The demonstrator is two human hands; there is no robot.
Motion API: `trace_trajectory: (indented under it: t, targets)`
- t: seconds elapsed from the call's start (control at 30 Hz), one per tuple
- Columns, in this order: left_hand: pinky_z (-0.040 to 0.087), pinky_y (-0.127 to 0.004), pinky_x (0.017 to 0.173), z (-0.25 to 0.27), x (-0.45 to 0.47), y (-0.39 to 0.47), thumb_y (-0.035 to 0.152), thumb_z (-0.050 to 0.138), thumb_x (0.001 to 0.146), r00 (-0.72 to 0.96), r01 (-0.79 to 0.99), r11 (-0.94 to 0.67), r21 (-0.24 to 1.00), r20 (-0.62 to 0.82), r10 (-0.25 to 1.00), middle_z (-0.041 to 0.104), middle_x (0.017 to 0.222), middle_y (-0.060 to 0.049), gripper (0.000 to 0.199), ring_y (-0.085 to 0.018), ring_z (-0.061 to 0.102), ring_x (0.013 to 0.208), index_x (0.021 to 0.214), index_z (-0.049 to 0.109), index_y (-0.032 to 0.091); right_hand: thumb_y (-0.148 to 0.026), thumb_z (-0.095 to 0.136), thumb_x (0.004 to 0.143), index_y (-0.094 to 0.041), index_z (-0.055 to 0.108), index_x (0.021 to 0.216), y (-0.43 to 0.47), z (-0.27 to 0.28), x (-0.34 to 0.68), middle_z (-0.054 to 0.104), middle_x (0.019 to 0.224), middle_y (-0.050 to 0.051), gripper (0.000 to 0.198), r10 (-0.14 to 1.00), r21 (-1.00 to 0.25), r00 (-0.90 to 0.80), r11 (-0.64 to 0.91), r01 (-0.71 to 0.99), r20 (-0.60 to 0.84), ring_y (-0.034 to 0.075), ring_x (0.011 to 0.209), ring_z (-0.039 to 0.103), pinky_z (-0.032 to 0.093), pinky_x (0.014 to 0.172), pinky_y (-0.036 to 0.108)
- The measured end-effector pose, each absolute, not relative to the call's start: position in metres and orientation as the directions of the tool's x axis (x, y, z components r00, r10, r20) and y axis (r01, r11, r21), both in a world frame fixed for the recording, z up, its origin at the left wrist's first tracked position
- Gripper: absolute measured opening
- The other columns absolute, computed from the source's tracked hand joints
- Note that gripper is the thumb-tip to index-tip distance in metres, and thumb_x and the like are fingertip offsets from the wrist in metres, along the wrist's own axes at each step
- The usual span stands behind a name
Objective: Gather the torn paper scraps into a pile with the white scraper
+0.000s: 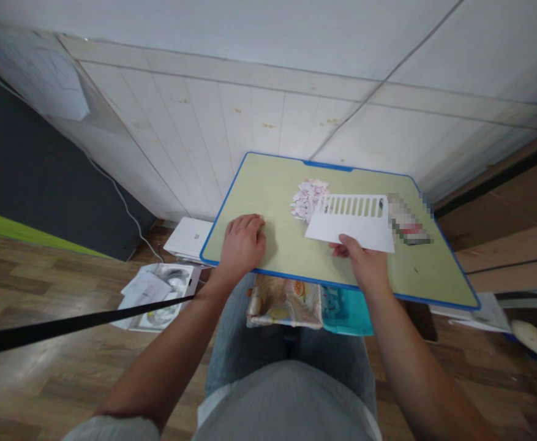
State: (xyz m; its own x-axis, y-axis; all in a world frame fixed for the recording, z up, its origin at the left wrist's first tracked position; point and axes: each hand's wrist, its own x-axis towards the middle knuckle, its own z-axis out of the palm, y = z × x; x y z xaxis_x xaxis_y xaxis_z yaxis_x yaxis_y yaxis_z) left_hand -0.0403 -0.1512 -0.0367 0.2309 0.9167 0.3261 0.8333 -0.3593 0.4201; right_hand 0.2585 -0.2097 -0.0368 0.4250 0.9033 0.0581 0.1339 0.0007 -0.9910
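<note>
My right hand grips the near edge of a white flat sheet with a row of slots, thumb on top and fingers below. The sheet is tilted over the board, and its slotted far edge partly covers a pile of small pinkish-white paper scraps. To the left, my left hand rests on the pale yellow tabletop near its front edge. Its fingers are curled down, and whatever may be under them is hidden. A pixelated item lies right of the sheet.
Below the table's front edge are a patterned box and a turquoise bin, over my lap. White boxes sit on the floor at left. A cable runs down the wall. Cardboard stands at right. A black strap crosses lower left.
</note>
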Motion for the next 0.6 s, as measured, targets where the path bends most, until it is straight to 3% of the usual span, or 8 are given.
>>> trace_trajectory:
  t: [0.3, 0.6]
  targets:
    - [0.053, -0.058, 0.132, -0.037, -0.04, -0.15, 0.012, 0.062, 0.102, 0.234, 0.833, -0.362, 0.419, 0.327, 0.916, 0.083, 0.151, -0.016, 0.033, -0.036, 0.071, 0.149, 0.128, 0.08, 0.023, -0.076, 0.085, 0.086, -0.023, 0.079, 0.078, -0.18, -0.038, 0.237, 0.087, 0.078, 0.012, 0.054, 0.902, -0.975, 0.402, 0.077, 0.21, 0.158, 0.024, 0.061, 0.075, 0.066, 0.065, 0.04]
    - [0.052, -0.056, 0.133, -0.037, -0.04, -0.151, 0.011, 0.062, 0.103, 0.228, 0.841, -0.355, 0.409, 0.327, 0.917, 0.083, 0.152, -0.018, 0.033, -0.037, 0.072, 0.149, 0.129, 0.081, 0.018, -0.07, 0.086, 0.082, -0.024, 0.078, 0.076, -0.179, -0.042, 0.238, 0.085, 0.074, 0.011, 0.047, 0.894, -0.983, 0.434, 0.039, 0.179, 0.114, 0.025, 0.059, 0.075, 0.069, 0.063, 0.04]
